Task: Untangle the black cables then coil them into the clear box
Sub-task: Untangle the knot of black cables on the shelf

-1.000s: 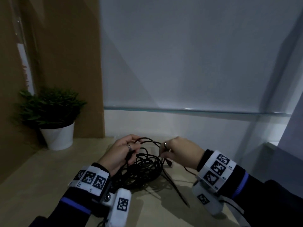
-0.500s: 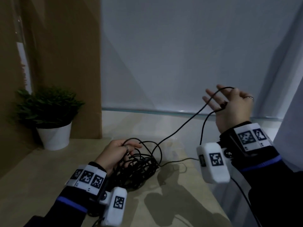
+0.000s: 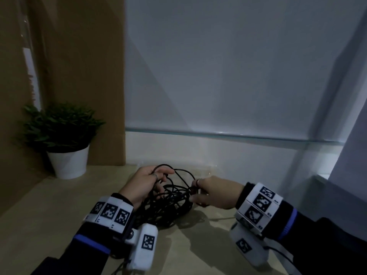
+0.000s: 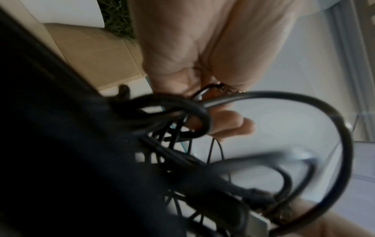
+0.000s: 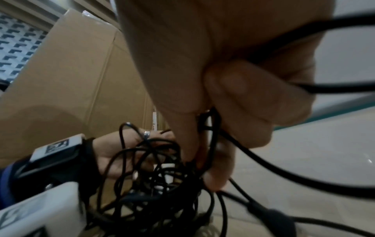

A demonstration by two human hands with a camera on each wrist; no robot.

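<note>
Head view — both hands, left hand [image 3: 148,184], right hand [image 3: 215,192], gripping black cables [image 3: 168,205], potted plant [image 3: 63,139] far left.

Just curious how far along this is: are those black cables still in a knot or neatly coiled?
Still tangled. The black cables lie as a messy heap of crossing loops on the table, with the left hand and right hand each gripping strands.

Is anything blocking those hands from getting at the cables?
No. Both the left hand and the right hand already grip strands of the cables, with nothing between. The clear box is too faint to make out, so that path can't be judged.
</note>
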